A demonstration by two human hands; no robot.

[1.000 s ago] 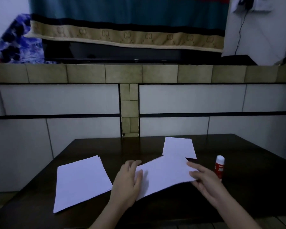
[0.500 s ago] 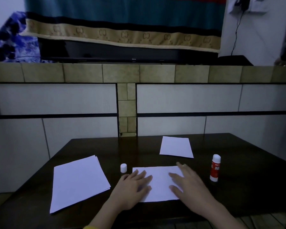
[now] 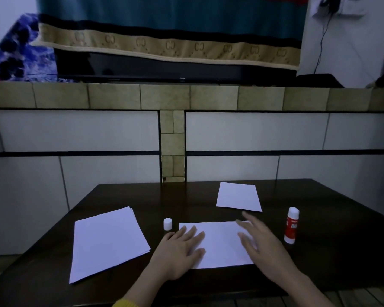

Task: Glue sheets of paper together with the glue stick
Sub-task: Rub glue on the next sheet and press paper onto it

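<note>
A white sheet of paper lies flat on the dark table in front of me. My left hand rests flat on its left part, fingers spread. My right hand lies spread over its right part and looks blurred. A red and white glue stick stands upright to the right of the sheet, apart from my right hand. Its small white cap stands just beyond my left hand. A stack of white sheets lies at the left. A smaller white sheet lies farther back.
The table ends at a tiled white wall with a beige tiled ledge. On the ledge sits a dark screen partly covered by a teal cloth. A cable hangs on the wall at the upper right.
One second ago both hands held the sheet lifted and tilted. It now lies flat under both open hands, and the right hand has slid slightly toward the sheet's right edge.
</note>
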